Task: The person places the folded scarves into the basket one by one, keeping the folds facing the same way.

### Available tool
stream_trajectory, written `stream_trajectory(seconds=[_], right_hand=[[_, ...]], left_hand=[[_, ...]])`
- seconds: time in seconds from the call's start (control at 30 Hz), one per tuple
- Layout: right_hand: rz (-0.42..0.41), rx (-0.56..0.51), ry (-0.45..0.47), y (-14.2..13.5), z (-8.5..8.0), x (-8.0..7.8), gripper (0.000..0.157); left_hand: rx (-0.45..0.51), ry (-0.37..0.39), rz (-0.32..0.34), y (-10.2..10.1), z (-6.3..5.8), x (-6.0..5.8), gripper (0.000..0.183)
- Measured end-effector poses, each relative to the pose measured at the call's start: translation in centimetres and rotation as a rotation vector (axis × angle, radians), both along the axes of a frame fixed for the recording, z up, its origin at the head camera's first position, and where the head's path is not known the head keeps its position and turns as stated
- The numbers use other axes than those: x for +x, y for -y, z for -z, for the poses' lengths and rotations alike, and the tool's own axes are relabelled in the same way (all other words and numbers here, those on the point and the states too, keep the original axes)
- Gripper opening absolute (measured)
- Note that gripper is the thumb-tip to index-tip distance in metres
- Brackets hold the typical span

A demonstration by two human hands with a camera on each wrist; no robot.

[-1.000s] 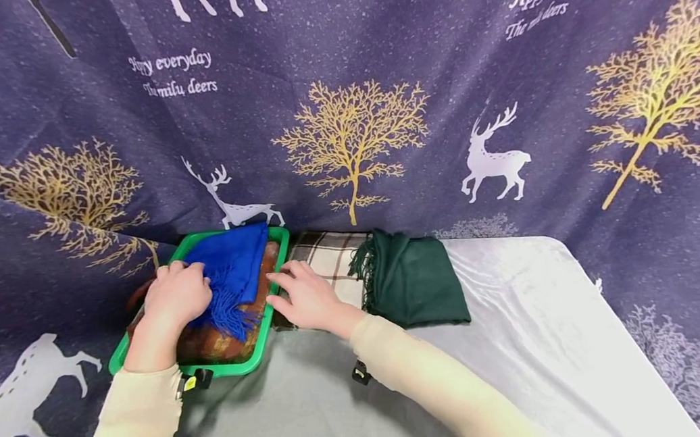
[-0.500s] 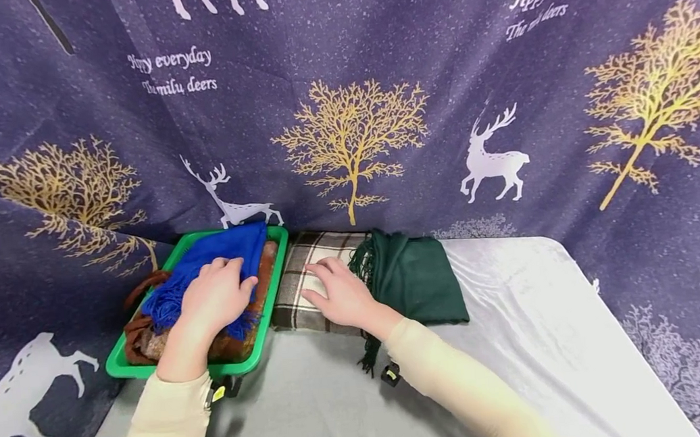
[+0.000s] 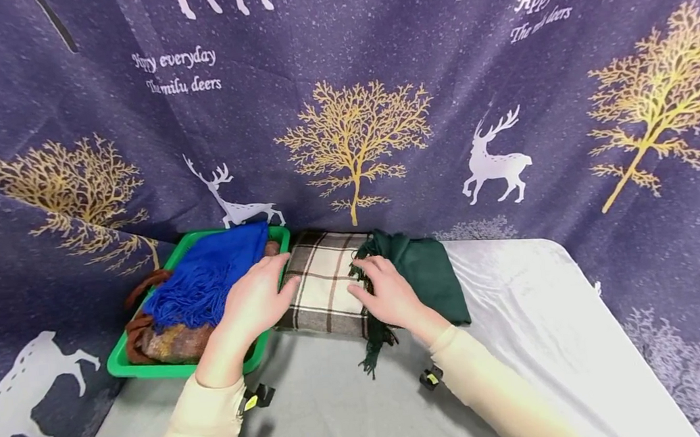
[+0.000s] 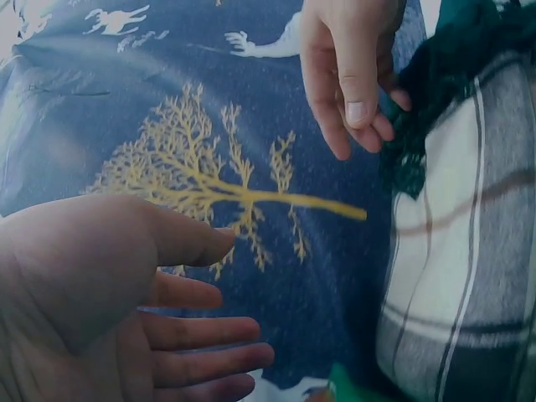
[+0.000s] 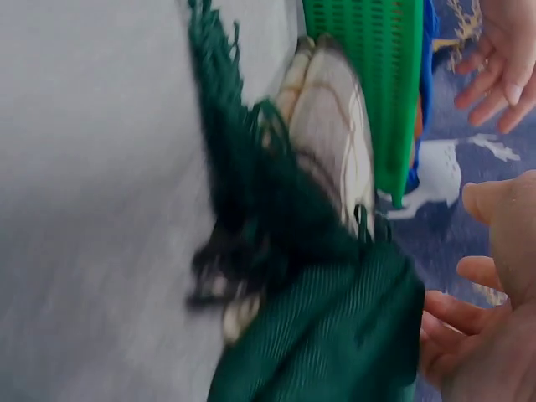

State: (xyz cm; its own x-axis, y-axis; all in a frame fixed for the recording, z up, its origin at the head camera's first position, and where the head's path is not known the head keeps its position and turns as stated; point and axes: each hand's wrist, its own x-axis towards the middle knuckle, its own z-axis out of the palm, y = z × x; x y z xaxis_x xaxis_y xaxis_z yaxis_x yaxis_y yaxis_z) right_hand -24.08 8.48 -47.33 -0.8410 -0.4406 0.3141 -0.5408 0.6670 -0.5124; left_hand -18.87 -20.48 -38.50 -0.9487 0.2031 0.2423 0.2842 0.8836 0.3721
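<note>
My left hand [image 3: 258, 296] hovers over the right rim of the green basket [image 3: 119, 362], fingers spread and holding nothing. In the basket lies a folded blue scarf [image 3: 224, 247] with its fringe toward the front, on top of a brown scarf [image 3: 178, 343]. My right hand [image 3: 388, 293] is over the fringed left edge of a folded dark green scarf [image 3: 433, 273], its fingers relaxed. Beneath that fringe lies a folded plaid scarf [image 3: 323, 274] in cream, brown and grey. The right wrist view has the green scarf [image 5: 335, 327] close beside the right fingers.
A grey-white cloth covers the table [image 3: 535, 341], whose right edge slopes away on the right. Behind stands a dark blue curtain [image 3: 246, 131] printed with deer and gold trees. A brown loop [image 3: 147, 287] hangs over the basket's left rim.
My left hand has let go of the blue scarf and moved right to the basket's right rim. My right hand has moved right from the basket's edge, across the plaid scarf, to the green scarf.
</note>
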Motion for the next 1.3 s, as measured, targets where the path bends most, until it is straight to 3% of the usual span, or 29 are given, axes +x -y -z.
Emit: stream_trajectory(seconds=[0.3,0.8,1.07,1.3], right_hand=[[0.084,-0.030,-0.012,-4.5,-0.2,0.5,0.063],[0.198,-0.043,-0.078,-10.6,0.7,1.4,0.062],[0.264,-0.038,-0.010,-13.2,0.9,1.6,0.068],[0.290,-0.034,-0.029,-14.8,1.2,1.9,0.068]], left_hand=[[-0.011,-0.002,0.014,-2.4,0.9,-0.2,0.061],[0.053,0.109,0.076,-5.9,2.5,-1.3,0.067],[0.048,0.131,0.124,-8.4,4.0,-1.6,0.071],[0.078,0.157,0.163,-10.2,5.1,-2.2,0.073]])
